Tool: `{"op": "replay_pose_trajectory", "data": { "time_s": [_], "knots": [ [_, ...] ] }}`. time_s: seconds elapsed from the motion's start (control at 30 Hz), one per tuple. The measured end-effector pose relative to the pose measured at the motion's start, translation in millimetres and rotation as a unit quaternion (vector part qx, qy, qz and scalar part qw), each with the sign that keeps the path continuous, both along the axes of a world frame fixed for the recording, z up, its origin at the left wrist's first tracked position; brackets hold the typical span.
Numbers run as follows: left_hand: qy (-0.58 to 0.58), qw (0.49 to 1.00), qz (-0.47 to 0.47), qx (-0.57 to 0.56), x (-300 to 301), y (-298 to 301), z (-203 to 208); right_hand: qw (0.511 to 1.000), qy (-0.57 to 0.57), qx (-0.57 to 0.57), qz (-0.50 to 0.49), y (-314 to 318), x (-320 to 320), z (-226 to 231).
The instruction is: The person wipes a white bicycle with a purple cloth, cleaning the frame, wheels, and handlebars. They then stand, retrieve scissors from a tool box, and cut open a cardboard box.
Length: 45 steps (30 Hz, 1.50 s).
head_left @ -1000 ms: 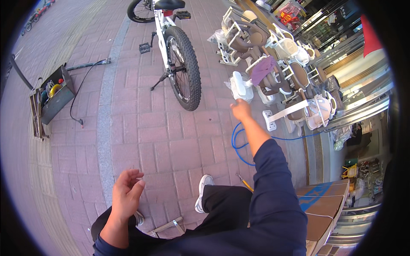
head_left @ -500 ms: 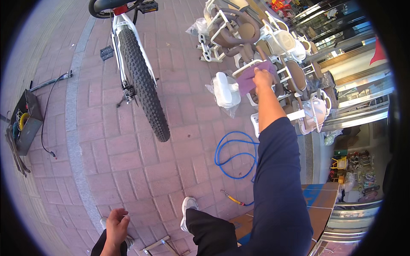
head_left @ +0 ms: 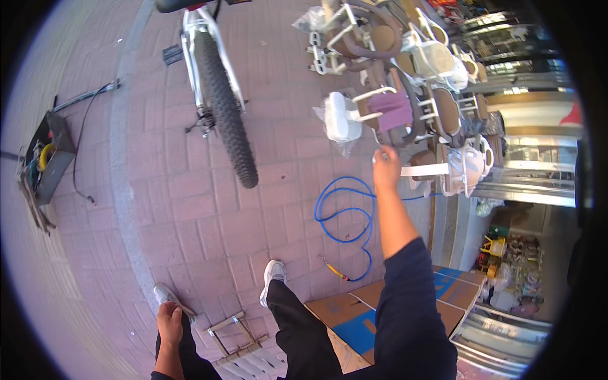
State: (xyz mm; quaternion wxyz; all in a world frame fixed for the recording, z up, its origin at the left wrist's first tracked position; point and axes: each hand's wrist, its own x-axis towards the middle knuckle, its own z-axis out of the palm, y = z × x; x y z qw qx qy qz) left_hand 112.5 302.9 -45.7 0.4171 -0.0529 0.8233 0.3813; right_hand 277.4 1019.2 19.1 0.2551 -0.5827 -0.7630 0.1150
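My right hand (head_left: 386,168) is held out over the paving, beside the cluster of bike child seats, with its fingers loosely bent and nothing visible in them. Just beyond it, a purple cloth (head_left: 391,110) lies draped over one brown-padded seat. A white bar of another seat (head_left: 425,170) runs out from beside the hand; whether they touch is unclear. My left hand (head_left: 170,323) hangs low by my left leg, empty, its fingers slightly curled and apart. To the left of the cloth stands a white padded part (head_left: 343,118) in clear plastic.
A white bicycle with a knobby rear tyre (head_left: 227,114) stands ahead. A blue air hose (head_left: 320,215) lies coiled on the bricks. Flattened cardboard (head_left: 354,303) and a small folding stool (head_left: 240,345) are near my feet. A toolbox (head_left: 58,166) sits at far left.
My right hand has let go of the purple cloth and drawn back toward me, leaving it on the seat. My left hand remains low. The view has shifted a little.
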Motion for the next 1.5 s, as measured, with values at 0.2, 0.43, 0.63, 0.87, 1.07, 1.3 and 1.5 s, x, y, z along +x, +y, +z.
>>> {"op": "replay_pose_trajectory", "data": {
  "time_s": [0.2, 0.43, 0.63, 0.87, 1.07, 1.3, 1.5],
  "knots": [
    [0.047, 0.956, -0.178, -0.230, -16.5, -82.5, 84.2, 0.878, -0.225, -0.416, 0.079, -338.5, 155.2, -17.3],
    [-0.151, 0.944, -0.171, -0.238, 41.0, -147.5, 152.0, 0.734, -0.388, -0.554, 0.060, -468.6, 212.7, 100.3],
    [-0.144, 0.967, -0.129, -0.167, -2.4, -170.3, 185.0, 0.740, -0.239, -0.628, -0.032, -500.0, 114.8, 189.2],
    [-0.127, 0.976, -0.092, -0.150, -104.3, -226.6, 161.4, 0.782, -0.195, -0.590, 0.041, -530.6, -30.1, 195.9],
    [-0.083, 0.975, 0.039, -0.202, -241.0, -266.3, 135.2, 0.745, -0.165, -0.631, 0.143, -575.1, -227.8, 183.4],
    [0.039, 0.968, 0.230, -0.092, -455.3, -253.9, 41.0, 0.769, -0.134, -0.522, 0.344, -629.3, -480.1, 144.4],
    [-0.024, 0.894, 0.441, 0.075, -698.8, -152.8, 0.5, 0.723, -0.131, -0.660, 0.157, -642.8, -461.5, 128.7]
  ]
}}
